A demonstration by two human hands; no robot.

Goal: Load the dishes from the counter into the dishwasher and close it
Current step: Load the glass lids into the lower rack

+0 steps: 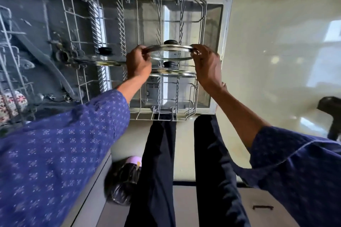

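Note:
I look straight down on the pulled-out lower rack (73,24) of the open dishwasher. Both my hands hold a glass pot lid (171,52) with a steel rim and a black knob over the rack's right half. My left hand (137,62) pinches its left rim and my right hand (206,62) grips its right rim. A second glass lid (172,73) stands on edge in the tines just below it. A third lid (99,60) with a black knob stands to the left, in the rack's middle row.
The open dishwasher door (226,24) lies under the rack. The dark tub (36,33) with the spray arm is at left, with a patterned dish (11,103) in the upper rack's corner. My legs stand by the rack; a black bag (123,180) sits on the floor.

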